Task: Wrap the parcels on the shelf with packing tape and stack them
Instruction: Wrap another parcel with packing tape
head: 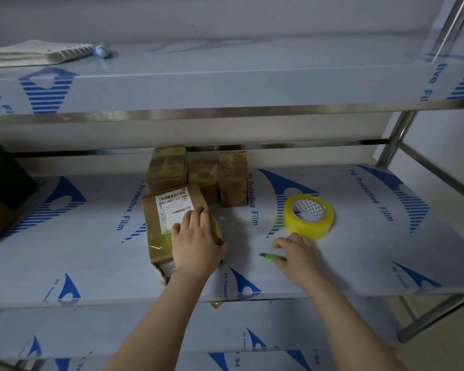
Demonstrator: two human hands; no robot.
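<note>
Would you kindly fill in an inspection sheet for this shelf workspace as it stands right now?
Surface: steel shelf covered in white protective film with blue print.
Job's things: labelled brown cardboard parcel in front; three taped brown cardboard parcels behind it; yellow packing-tape roll lying flat to the right; green utility knife near the roll.
Clutter: dark object at the left edge; stack of padded envelopes and pale blue round item on the upper shelf.
Grippers: left hand rests flat on the labelled parcel; right hand lies over the knife, grip unclear.
Cables: nothing seen.
Surroundings: grey wall, steel uprights.
</note>
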